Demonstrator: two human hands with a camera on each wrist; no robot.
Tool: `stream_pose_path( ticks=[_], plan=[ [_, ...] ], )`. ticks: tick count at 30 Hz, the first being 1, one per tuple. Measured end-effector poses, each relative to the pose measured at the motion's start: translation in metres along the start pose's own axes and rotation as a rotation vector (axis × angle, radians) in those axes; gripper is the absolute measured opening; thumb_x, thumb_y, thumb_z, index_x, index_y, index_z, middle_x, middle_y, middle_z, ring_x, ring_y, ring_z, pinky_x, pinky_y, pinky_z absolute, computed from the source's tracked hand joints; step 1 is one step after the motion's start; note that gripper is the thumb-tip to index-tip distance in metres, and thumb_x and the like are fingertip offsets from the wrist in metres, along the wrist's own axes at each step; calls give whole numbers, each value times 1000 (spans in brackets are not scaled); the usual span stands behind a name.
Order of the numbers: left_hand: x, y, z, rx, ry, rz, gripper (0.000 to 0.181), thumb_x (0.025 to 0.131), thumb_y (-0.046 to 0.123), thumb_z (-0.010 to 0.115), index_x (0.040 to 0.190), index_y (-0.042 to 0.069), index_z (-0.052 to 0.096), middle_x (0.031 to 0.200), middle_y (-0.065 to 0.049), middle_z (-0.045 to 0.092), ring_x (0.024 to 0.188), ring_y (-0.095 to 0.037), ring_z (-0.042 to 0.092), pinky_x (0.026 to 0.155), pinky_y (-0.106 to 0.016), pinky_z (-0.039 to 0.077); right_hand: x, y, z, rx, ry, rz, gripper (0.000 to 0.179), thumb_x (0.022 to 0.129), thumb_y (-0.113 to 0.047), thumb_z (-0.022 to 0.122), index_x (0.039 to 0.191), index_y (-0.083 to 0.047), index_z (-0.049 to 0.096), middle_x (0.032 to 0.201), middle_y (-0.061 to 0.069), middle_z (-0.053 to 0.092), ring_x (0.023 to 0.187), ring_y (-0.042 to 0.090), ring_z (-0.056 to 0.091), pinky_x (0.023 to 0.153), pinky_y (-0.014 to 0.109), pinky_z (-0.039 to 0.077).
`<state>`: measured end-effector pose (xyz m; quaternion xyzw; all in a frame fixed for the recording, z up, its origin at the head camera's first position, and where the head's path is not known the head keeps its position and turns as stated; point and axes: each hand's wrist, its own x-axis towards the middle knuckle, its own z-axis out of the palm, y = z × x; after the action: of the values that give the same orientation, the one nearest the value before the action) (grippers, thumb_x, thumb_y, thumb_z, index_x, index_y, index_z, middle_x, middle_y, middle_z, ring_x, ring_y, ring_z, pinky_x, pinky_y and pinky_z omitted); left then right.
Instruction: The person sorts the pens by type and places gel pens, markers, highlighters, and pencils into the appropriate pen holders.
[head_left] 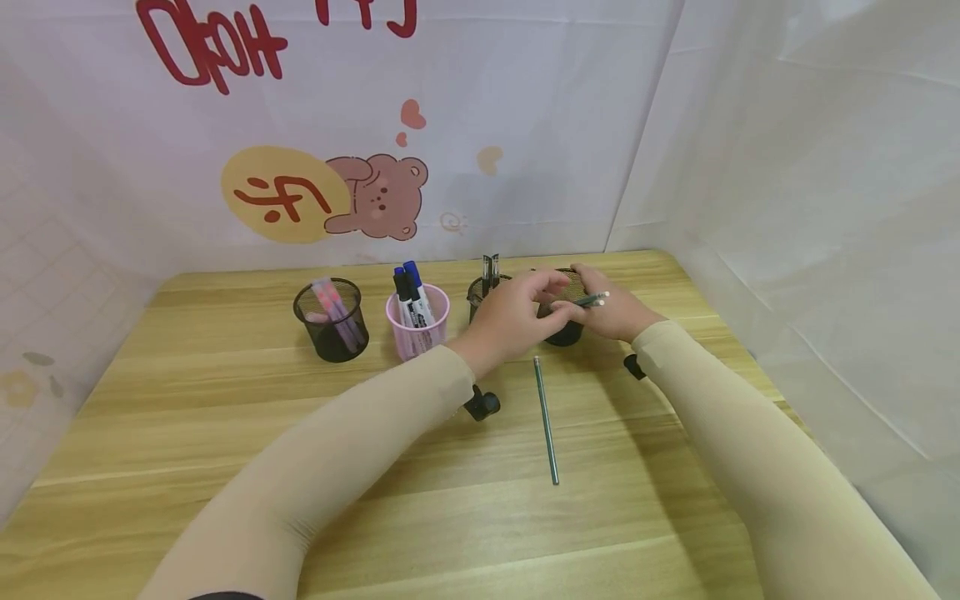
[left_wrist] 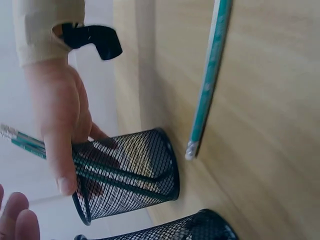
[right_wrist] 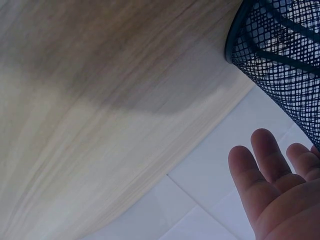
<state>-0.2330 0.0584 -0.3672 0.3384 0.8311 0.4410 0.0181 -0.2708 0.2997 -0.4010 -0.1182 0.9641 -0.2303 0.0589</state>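
Note:
My right hand [head_left: 618, 308] grips a black mesh pencil cup [left_wrist: 127, 172], thumb at the rim and fingers round the far side. Two green pencils [left_wrist: 30, 142] lean inside it, their eraser ends sticking out past the rim. Just left of this cup hovers my left hand [head_left: 513, 317], its fingers spread loosely with nothing visibly held; its fingertips [left_wrist: 25, 222] show apart from the pencils in the left wrist view. A third green pencil [head_left: 547, 421] lies on the table in front of the cup. Relaxed fingertips [right_wrist: 265, 145] appear beside the mesh in the right wrist view.
Left of the gripped cup stands another mesh cup [head_left: 476, 293] with dark pens, partly hidden by my left hand. Farther left are a pink cup [head_left: 420, 340] of markers and a black mesh cup [head_left: 337, 342] with pink-purple sticks. A white printed curtain [head_left: 540, 100] backs the wooden table [head_left: 225, 400].

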Motion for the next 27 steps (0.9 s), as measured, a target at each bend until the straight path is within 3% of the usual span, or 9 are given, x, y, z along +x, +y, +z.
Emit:
stream_pose_path(
  ticks=[4, 9, 13, 18, 27],
  plan=[
    [-12, 2, 1, 3, -44, -34, 52, 99, 42, 72, 145, 21, 59, 139, 2, 67, 127, -18, 66, 108, -38, 55, 0, 0, 0, -9, -7, 32, 112, 96, -77, 53, 167, 0, 12, 171, 27, 22, 153, 48, 35, 122, 65, 35],
    [-24, 3, 5, 40, -91, -84, 59, 96, 49, 75, 147, 24, 58, 138, -2, 66, 122, -20, 66, 103, -41, 57, 1, 1, 1, -34, 12, 15, 108, 98, -72, 55, 166, 0, 14, 169, 28, 27, 151, 48, 39, 122, 64, 37],
    [-31, 1, 10, 127, -140, -133, 70, 94, 55, 75, 152, 24, 53, 140, -2, 66, 127, -20, 65, 105, -43, 56, 3, 2, 3, -43, 23, 8, 104, 99, -68, 57, 166, 0, 16, 170, 28, 26, 151, 48, 38, 123, 63, 36],
    [-36, -6, 20, 282, -202, -192, 83, 90, 64, 74, 154, 15, 51, 147, -5, 63, 132, -22, 63, 110, -44, 54, 2, 1, 3, -52, 30, 7, 104, 99, -68, 57, 166, 0, 16, 170, 28, 26, 150, 49, 39, 122, 65, 36],
    [-40, -15, 37, 437, -370, -260, 82, 87, 70, 73, 144, 12, 62, 140, -5, 66, 128, -20, 62, 106, -40, 55, 2, 1, 3, -39, 31, 13, 106, 97, -71, 58, 167, -2, 17, 169, 27, 28, 149, 48, 41, 122, 64, 36]
  ],
)
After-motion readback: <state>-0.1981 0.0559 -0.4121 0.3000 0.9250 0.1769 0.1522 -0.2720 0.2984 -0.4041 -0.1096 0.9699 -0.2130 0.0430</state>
